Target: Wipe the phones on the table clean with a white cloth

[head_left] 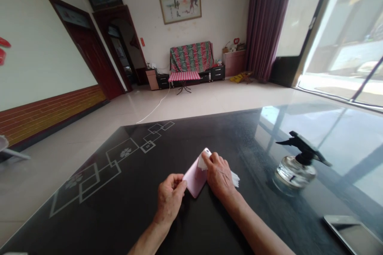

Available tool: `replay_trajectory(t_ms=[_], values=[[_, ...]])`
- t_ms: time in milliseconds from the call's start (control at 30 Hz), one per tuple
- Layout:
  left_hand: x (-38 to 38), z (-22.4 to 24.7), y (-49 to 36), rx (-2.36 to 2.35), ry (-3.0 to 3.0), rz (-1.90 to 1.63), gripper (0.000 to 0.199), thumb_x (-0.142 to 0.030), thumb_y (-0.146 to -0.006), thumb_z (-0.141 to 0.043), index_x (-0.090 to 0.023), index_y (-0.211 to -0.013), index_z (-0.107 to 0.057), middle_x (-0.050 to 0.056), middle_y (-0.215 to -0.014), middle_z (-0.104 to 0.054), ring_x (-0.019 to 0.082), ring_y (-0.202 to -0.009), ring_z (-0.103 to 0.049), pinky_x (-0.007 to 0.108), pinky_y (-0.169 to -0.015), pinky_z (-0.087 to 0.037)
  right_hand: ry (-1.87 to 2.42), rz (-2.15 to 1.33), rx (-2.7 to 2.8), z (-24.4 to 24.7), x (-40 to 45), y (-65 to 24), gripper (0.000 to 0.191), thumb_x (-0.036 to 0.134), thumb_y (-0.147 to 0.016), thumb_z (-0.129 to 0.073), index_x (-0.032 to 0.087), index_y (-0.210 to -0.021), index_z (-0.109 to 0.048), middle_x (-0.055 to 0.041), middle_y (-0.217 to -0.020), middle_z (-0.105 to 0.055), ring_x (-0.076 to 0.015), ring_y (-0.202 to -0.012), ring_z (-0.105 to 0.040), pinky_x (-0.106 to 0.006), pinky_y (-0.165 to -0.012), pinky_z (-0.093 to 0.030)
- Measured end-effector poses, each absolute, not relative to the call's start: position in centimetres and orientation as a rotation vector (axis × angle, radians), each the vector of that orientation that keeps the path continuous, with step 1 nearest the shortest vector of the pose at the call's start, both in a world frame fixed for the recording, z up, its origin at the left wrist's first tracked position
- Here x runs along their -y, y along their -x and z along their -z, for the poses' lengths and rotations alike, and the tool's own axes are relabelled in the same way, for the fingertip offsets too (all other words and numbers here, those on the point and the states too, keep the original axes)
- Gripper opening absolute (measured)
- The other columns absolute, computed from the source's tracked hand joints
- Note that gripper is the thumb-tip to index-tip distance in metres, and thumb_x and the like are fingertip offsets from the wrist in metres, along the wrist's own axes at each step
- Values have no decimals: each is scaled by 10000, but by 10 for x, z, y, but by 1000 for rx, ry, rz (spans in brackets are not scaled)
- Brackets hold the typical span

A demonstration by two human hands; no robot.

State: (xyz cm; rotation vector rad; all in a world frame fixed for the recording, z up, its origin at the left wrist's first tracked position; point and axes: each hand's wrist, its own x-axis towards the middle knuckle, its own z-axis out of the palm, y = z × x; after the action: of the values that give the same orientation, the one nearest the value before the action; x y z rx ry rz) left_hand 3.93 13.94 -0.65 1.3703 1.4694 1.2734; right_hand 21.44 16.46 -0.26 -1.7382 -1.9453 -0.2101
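A pink smartphone (194,181) is tilted above the black table, its back with the camera corner towards me. My left hand (171,197) pinches its lower left edge between thumb and fingers. In my right hand (220,173) is a crumpled white tissue (203,161), pressed against the upper part of the phone's back. Another bit of the tissue sticks out past the right side of that hand. Part of the phone's right edge is hidden behind my right fingers.
On the glossy black table (143,215), a clear spray bottle (295,173) with a black trigger head stands to the right. Another smartphone (356,235) lies at the near right. Farther off, a small table with a checked cloth (184,76) stands before a low black cabinet (218,73).
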Motion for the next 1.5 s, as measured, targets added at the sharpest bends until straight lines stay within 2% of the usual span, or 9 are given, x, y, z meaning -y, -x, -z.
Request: replay_trajectory(t_ms=[233,400,667,933,1167,1367,1500], values=[[-87,12,-34,-1523,-1255,-1315,240,-333,-675,-669,-134,-810,-667,8,-608,-650,143,-515,-582,223,-471,-477,1595,143,2108,9,-98,-198,372,65,-880,-454,237,-1199,-538,-44,-924,-553,-180,-769,-487,-297,-702,-309],[-78,17,-28,-1497,-1270,-1340,256,-375,-690,-670,-145,-803,-676,7,-605,-652,150,-514,-583,225,-474,-463,1503,71,2178,20,-69,-189,396,35,-874,-443,210,-1223,-510,-47,-942,-552,-190,-781,-480,-313,-726,-322],[-90,23,-22,-1542,-1328,-1316,271,-399,-679,-684,-150,-786,-680,23,-622,-668,172,-558,-610,235,-511,-482,1618,197,2154,14,-98,-196,387,30,-871,-443,222,-1197,-527,-48,-964,-549,-194,-779,-466,-324,-721,-313],[-88,23,-26,-1523,-1336,-1307,282,-408,-679,-689,-149,-788,-671,27,-622,-664,172,-570,-614,231,-523,-487,1699,287,2097,6,-138,-213,282,48,-880,-434,212,-1061,-576,-45,-895,-527,-199,-762,-445,-327,-694,-282],[-90,18,-27,-1535,-1318,-1298,293,-417,-658,-690,-147,-768,-664,17,-595,-648,161,-532,-589,230,-507,-475,1535,205,2224,5,-111,-197,333,75,-898,-471,223,-1192,-520,-29,-942,-543,-178,-782,-461,-307,-718,-303],[-90,20,-26,-1509,-1312,-1303,313,-437,-648,-712,-147,-756,-668,24,-600,-652,165,-544,-595,229,-515,-477,1663,205,2121,0,-141,-209,233,116,-917,-464,263,-1031,-605,-35,-923,-539,-186,-781,-458,-310,-704,-286],[-90,18,-28,-1505,-1293,-1295,319,-442,-643,-707,-146,-757,-669,32,-612,-663,170,-553,-602,232,-519,-484,1693,207,2083,5,-146,-211,266,120,-920,-456,251,-1112,-584,-47,-922,-536,-191,-771,-453,-310,-702,-281]])
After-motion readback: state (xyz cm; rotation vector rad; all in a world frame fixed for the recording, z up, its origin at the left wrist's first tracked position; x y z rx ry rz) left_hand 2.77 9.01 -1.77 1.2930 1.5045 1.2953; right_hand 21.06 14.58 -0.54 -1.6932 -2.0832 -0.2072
